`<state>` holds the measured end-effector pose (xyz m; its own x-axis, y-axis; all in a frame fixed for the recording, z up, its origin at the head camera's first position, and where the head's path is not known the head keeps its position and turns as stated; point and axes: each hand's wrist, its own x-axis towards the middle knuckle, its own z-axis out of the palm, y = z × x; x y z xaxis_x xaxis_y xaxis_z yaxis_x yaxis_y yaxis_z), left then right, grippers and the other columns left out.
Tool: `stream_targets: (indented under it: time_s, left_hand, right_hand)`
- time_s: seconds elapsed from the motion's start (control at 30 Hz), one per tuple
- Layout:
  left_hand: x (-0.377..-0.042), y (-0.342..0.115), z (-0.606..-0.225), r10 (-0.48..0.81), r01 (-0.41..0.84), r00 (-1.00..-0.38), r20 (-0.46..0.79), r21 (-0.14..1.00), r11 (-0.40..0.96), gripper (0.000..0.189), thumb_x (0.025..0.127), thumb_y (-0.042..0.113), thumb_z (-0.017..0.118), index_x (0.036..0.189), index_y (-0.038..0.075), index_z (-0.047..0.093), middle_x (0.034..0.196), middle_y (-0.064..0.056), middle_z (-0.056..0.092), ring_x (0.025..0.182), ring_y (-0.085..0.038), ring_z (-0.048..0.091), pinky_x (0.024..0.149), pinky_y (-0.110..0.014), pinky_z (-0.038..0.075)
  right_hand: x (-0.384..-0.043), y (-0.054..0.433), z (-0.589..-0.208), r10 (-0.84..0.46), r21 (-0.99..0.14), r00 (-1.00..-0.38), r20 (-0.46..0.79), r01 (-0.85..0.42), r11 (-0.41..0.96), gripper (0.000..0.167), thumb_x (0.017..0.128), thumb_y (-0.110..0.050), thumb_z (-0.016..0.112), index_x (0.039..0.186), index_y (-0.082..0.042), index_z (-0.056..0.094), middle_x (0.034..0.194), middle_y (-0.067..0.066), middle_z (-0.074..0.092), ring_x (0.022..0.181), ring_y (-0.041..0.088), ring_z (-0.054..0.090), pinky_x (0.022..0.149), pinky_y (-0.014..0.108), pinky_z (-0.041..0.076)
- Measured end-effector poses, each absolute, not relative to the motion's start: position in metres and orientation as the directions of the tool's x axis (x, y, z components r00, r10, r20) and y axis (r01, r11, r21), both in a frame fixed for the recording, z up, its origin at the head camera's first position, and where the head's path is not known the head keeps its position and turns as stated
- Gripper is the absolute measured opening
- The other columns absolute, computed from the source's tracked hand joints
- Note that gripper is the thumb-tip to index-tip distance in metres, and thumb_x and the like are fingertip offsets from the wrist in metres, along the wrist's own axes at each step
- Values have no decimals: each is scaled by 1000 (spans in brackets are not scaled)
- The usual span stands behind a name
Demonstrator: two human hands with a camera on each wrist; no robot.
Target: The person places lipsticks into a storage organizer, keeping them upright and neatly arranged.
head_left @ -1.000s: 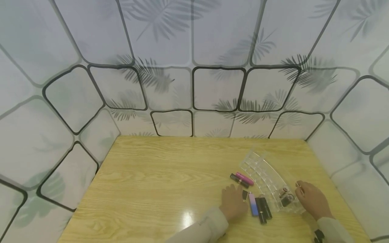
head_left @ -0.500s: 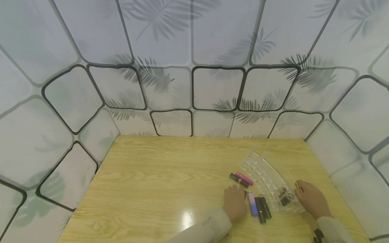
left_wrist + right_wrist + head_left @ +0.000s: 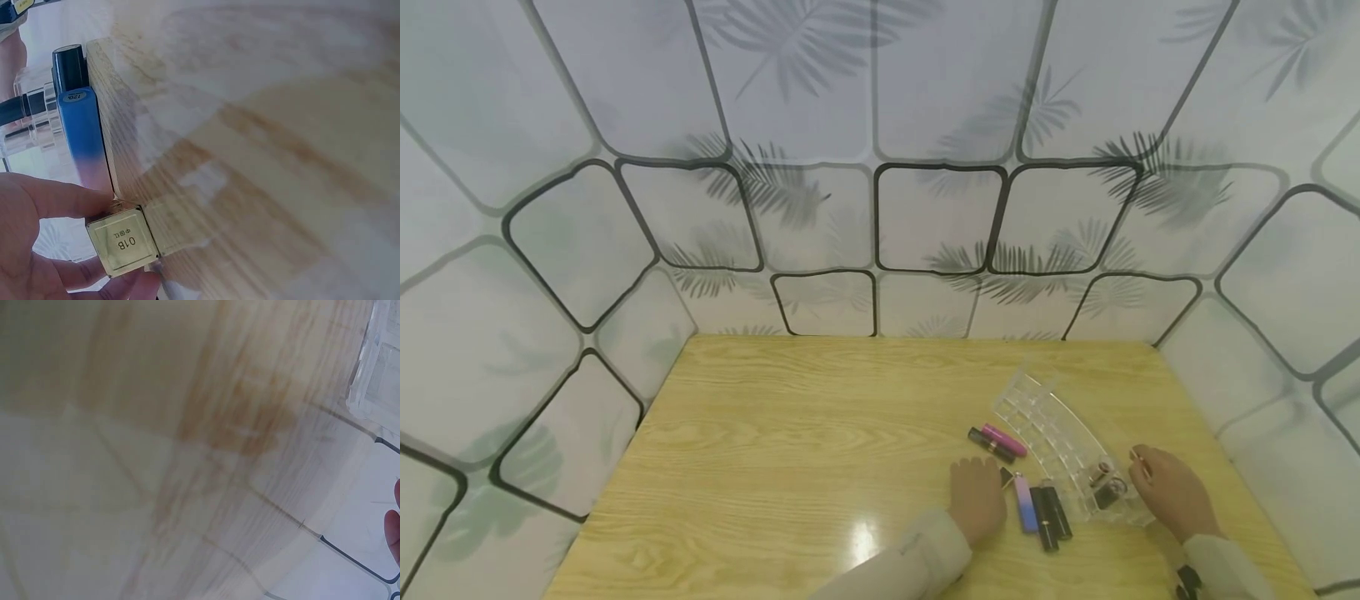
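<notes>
My left hand [image 3: 977, 502] is low over the table, left of a small group of lipsticks. In the left wrist view its thumb and fingers pinch a square lipstick [image 3: 123, 242] with a gold base marked 01B. Close beside it lies a lilac-to-blue lipstick [image 3: 1026, 504], then two black lipsticks [image 3: 1045, 518]. My right hand [image 3: 1172, 493] stays at the right end of a clear curved organizer [image 3: 1060, 433], its fingers bent. Whether they hold the rim cannot be told; the right wrist view catches only fingertips [image 3: 392, 531].
Two lipstick-like tubes [image 3: 1105, 485] stand in the organizer's near right compartments. Behind my left hand lie a pink tube [image 3: 1004, 440] and a black tube with a gold band [image 3: 991, 446]. Patterned walls [image 3: 932, 221] border the wooden table [image 3: 775, 450] behind and at both sides.
My left hand has shifted and turned slightly, and less of the dark piece beside its fingers shows in the head view. The right hand and the organizer stay in place.
</notes>
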<state>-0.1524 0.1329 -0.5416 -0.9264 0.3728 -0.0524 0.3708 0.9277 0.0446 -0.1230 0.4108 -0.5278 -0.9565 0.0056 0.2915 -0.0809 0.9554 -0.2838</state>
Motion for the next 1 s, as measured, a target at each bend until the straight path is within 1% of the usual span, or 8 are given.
stream_targets:
  time_s: [0.07, 0.2, 0.37, 0.47, 0.6, 0.67, 0.83, 1.0]
  left_hand:
    - [-153, 133, -540, 376, 374, -926, -42, 39, 927, 26, 84, 29, 58, 107, 17, 59, 91, -2, 63, 89, -18, 59, 85, -32, 46]
    - [-153, 130, -534, 389, 388, -921, -32, 39, 921, 21, 83, 28, 60, 100, 17, 60, 84, -1, 61, 80, -16, 57, 77, -30, 46]
    - [-153, 124, -531, 402, 401, -916, 0, 73, 913, 17, 79, 27, 62, 92, 16, 59, 76, 0, 56, 69, -16, 53, 65, -27, 42]
    - [-155, 121, -530, 404, 404, -915, 9, 81, 911, 19, 78, 28, 63, 91, 16, 59, 75, 0, 55, 66, -15, 51, 62, -26, 40]
    - [-158, 119, -526, 395, 394, -918, 4, 85, 915, 19, 81, 31, 62, 92, 16, 61, 76, 0, 56, 65, -14, 51, 60, -25, 40]
    - [-160, 118, -522, 393, 392, -919, 16, 116, 913, 19, 82, 33, 62, 92, 16, 61, 74, 1, 56, 64, -14, 50, 58, -24, 38]
    - [-166, 112, -513, 402, 424, -905, 138, 256, 868, 22, 81, 34, 66, 88, 14, 60, 66, 4, 55, 54, -9, 46, 50, -21, 31]
    - [-172, 107, -502, 405, 489, -865, 296, 316, 813, 18, 79, 27, 67, 88, 12, 62, 64, 4, 56, 49, -5, 42, 47, -15, 29]
  right_hand:
    - [-123, 411, -528, 8, -282, -957, 290, -78, 956, 21, 84, -4, 50, 96, 8, 62, 86, 25, 66, 72, 36, 62, 66, 53, 50]
    - [-122, 410, -529, 5, -279, -950, 313, -87, 956, 21, 83, -3, 51, 96, 8, 63, 86, 25, 66, 71, 36, 62, 66, 53, 50]
    - [-122, 410, -530, 4, -278, -947, 322, -91, 956, 21, 83, -3, 51, 95, 8, 63, 86, 25, 66, 72, 36, 62, 66, 54, 50]
    - [-122, 410, -530, 5, -279, -949, 315, -88, 956, 21, 83, -4, 51, 95, 8, 63, 86, 25, 66, 72, 36, 62, 66, 54, 50]
    - [-121, 409, -529, 6, -280, -950, 313, -86, 956, 21, 83, -4, 51, 96, 9, 63, 87, 25, 66, 72, 36, 62, 66, 53, 50]
    - [-121, 410, -529, 7, -280, -950, 311, -85, 956, 21, 84, -4, 51, 96, 9, 62, 87, 25, 66, 72, 36, 62, 66, 53, 49]
    - [-122, 412, -532, 11, -279, -952, 306, -79, 957, 22, 84, -4, 51, 97, 9, 62, 87, 25, 66, 73, 36, 62, 67, 54, 49]
    - [-124, 413, -532, 16, -278, -954, 298, -70, 958, 22, 84, -5, 50, 97, 9, 62, 89, 27, 65, 73, 37, 62, 66, 54, 49]
